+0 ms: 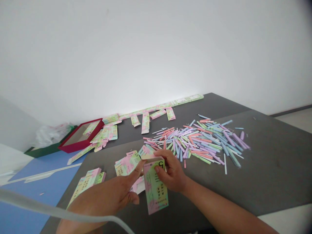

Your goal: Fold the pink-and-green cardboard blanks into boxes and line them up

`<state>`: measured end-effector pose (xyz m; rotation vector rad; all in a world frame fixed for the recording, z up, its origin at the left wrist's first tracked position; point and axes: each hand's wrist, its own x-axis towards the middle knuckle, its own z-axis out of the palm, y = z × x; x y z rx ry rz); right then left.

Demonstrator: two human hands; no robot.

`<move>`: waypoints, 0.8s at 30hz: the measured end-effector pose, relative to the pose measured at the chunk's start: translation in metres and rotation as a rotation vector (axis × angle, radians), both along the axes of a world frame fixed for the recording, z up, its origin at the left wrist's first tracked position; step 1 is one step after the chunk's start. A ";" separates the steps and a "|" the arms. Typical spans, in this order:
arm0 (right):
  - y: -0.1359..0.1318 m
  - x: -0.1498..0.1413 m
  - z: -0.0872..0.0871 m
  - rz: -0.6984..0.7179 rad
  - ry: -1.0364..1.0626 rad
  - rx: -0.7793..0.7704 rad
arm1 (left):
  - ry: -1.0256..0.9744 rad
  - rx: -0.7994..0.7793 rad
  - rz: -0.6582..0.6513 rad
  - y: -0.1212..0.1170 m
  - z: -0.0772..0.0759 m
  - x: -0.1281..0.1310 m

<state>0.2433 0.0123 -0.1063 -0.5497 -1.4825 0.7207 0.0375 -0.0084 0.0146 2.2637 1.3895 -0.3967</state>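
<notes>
We have a printed pastel carton (156,191) upright between both hands, over the near part of the tabletop (268,169). Right hand (172,172): fingers (159,169) curled over the carton's top and front, holding it. Left hand (109,198): fingers (137,170) spread, index along the carton's left side and touching it; we can't tell how much grip it adds. Carton's contents are hidden.

Just past the left hand, a small stack of cartons (86,185) sits at the tabletop's left edge. Beyond the hands are more cartons (126,165), lying flat or part-folded. Right of those, a loose pile of pastel sticks (195,143) covers the middle of the tabletop.

Progress as far as we can see: one carton is up in the hands, many remain flat, and no stick shows in any carton.

Further out, past the left edge, are a blue board (36,182), a red tray (80,136) with cartons on it, a green box (48,148) and a plastic bag (51,135). Flat cartons (161,107) line the far edge.
</notes>
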 end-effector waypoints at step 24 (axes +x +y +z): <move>0.041 -0.003 -0.017 -0.105 0.612 -0.693 | -0.070 -0.010 -0.017 0.030 -0.005 0.000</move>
